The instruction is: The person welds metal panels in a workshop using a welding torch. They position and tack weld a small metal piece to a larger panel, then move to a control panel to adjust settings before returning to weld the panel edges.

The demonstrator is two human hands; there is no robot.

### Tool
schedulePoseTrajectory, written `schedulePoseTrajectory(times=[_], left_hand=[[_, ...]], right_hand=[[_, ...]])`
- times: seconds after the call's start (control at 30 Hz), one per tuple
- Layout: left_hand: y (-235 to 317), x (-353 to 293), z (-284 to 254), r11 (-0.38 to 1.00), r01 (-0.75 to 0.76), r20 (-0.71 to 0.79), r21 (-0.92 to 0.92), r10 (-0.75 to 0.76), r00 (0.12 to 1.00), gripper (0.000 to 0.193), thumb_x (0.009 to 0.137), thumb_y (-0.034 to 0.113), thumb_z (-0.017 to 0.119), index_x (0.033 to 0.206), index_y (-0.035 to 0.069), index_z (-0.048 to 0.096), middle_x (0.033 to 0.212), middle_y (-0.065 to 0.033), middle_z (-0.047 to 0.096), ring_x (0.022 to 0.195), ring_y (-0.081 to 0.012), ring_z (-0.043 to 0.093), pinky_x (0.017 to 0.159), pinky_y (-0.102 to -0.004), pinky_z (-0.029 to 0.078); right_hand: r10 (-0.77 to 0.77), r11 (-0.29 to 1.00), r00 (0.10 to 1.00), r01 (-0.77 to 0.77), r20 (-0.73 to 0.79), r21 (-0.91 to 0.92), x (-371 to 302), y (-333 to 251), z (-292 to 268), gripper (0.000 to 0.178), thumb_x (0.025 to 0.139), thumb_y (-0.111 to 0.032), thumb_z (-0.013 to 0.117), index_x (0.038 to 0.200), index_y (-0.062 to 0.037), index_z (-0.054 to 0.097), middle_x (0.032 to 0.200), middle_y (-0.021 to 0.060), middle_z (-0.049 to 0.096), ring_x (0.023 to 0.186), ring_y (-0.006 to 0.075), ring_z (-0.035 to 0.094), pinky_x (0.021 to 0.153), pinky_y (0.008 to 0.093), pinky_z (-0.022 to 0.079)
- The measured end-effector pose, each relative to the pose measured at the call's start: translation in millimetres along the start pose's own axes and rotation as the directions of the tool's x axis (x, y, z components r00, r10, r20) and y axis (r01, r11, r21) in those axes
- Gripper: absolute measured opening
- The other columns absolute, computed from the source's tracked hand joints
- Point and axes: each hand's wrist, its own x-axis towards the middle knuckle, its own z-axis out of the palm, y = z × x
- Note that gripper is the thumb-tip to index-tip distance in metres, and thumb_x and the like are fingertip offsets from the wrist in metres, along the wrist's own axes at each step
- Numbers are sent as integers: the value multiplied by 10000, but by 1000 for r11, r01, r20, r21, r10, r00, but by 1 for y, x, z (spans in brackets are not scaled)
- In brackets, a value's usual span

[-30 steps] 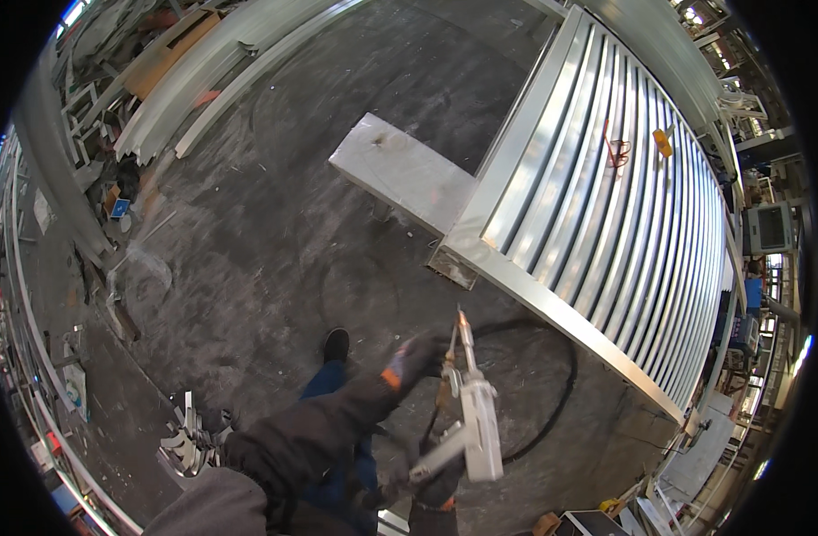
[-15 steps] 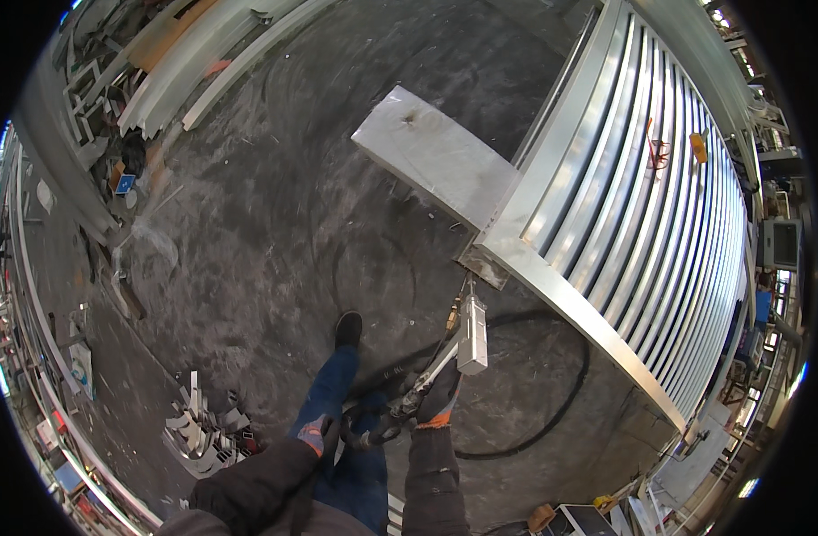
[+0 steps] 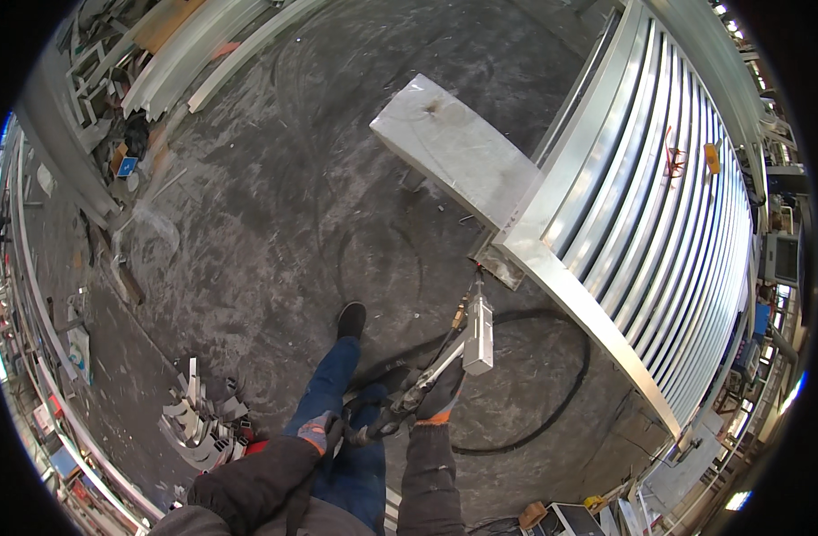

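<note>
My right hand [image 3: 439, 398], in a dark glove with an orange cuff, is closed round the handle of a welding gun [image 3: 478, 337] with a silver boxy head. Its thin tip points away from me, near the corner of a slatted metal panel [image 3: 596, 302], where a small metal block [image 3: 501, 265] sits under the frame. A black hose runs back from the gun past my legs. My left hand [image 3: 320, 432], gloved in grey and orange, is low in front of my left thigh beside the hose; its fingers are partly hidden, so their grip is unclear.
A metal-topped bench [image 3: 458, 147] supports the panel. Red-handled pliers [image 3: 673, 161] and a yellow tool [image 3: 713, 158] lie on the slats. A black hose [image 3: 552, 420] loops across the floor at right. Metal offcuts [image 3: 204, 420] are heaped at left; long profiles [image 3: 195, 58] lie far left.
The bench and panel have shifted slightly right in view. The welding gun sits a little further right, with its tip still near the panel corner. My right hand keeps its grip.
</note>
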Motion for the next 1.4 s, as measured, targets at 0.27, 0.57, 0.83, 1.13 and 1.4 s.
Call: schedulePoseTrajectory(times=[0.27,0.57,0.83,1.13,1.4], left_hand=[[3,1,-10,997,71,80,18,-72,994,361,994,451,546,1152,146,658,1105,-161,714,1114,-386,652,953,-478,488],[18,16,-45,998,-36,-21,-59,35,999,242,964,257,642,1154,108,658,1098,-213,700,1097,-384,663,901,-446,520],[190,115,-141,654,-751,-493,89,684,537,307,877,95,711,1166,-3,675,1066,-204,703,969,-377,690,848,-404,560],[448,252,-225,277,-572,-265,773,958,106,522,986,323,562,1439,73,493,1440,-204,511,1368,-394,452,1175,-497,319],[461,290,-220,374,-456,-358,808,925,124,535,987,359,543,1424,51,508,1444,-213,510,1385,-400,435,1183,-511,307]], right_hand=[[14,996,999,-11,-32,87,1,1,10,592,1006,-611,499,968,-23,550,658,86,553,488,200,566,437,344,498],[-1,999,1000,1,3,52,1,2,14,636,983,-653,502,911,-24,568,618,76,544,473,202,567,430,332,488],[7,998,998,-11,-64,-69,16,11,2,459,1035,-535,495,1057,-78,524,770,90,603,518,184,576,442,345,497],[-78,987,993,65,-84,-145,24,41,-13,435,1059,-465,479,997,-46,578,755,86,610,510,197,582,431,360,486],[7,997,1000,-9,-23,-78,12,26,2,452,1064,-436,494,1079,-7,635,827,87,662,653,176,624,600,324,499]])
